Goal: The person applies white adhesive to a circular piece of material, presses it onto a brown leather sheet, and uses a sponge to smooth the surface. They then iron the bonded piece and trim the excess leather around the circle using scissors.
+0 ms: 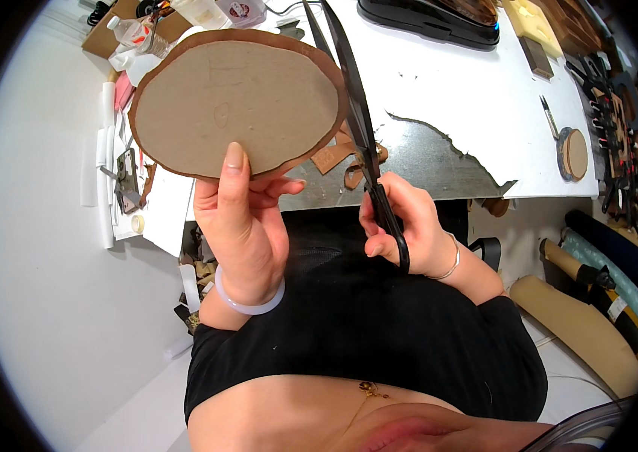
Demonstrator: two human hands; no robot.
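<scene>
My left hand (247, 222) holds up an oval piece (258, 102), thumb on its face and fingers behind. The piece has a beige board-like middle with faint marks and a narrow brown border that looks like leather. In my right hand (420, 230) is a pair of large black scissors (360, 124), fingers and thumb at the handles. Their long blades point away from me, a little apart at the tips, and lie along the oval's right edge. Whether they touch the border I cannot tell. Below the blades, brown leather scraps (330, 157) lie on the table.
The white table (447, 83) has a dark grey patch near its front edge. A black appliance (432, 22) stands at the back. Toward the right lie a brush (549, 115), a round-ended item (574, 154) and a yellow block (533, 26). A plastic bottle (137, 34) is at the back left.
</scene>
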